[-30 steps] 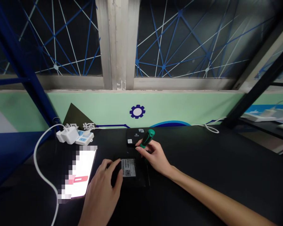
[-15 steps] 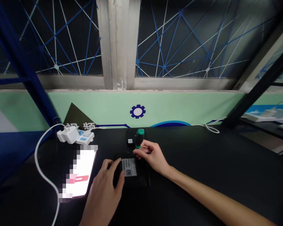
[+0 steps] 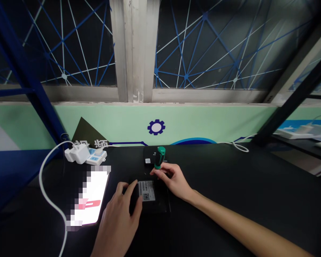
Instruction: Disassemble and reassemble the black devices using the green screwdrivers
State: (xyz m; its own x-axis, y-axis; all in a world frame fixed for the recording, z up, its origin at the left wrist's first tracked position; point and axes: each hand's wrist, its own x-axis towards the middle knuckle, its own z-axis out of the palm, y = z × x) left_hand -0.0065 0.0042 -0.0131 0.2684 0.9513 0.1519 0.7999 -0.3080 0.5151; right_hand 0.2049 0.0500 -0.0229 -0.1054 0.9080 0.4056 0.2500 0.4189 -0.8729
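A flat black device (image 3: 160,205) lies on the table in front of me, with a white printed label (image 3: 147,190) on its upper face. My left hand (image 3: 123,210) rests on its left side, thumb and fingers spread apart near the label. Above the device's far right part, my right hand (image 3: 175,180) pinches a screwdriver (image 3: 159,158) with a green and black handle. The handle points up and leans slightly right. Its tip is hidden by my fingers and the dark surface, so contact with the device cannot be made out.
Behind the screwdriver lies a smaller black box (image 3: 148,154) with a white sticker. A phone with a bright screen (image 3: 93,196) is at left, beside a white cable (image 3: 49,200). A white power strip with plugs (image 3: 96,156) stands farther back. Another white cable (image 3: 240,146) lies near the wall.
The screwdriver handle has tipped a little to the right, and the fingers of my right hand have shifted slightly around it. My left hand and the device have hardly moved.
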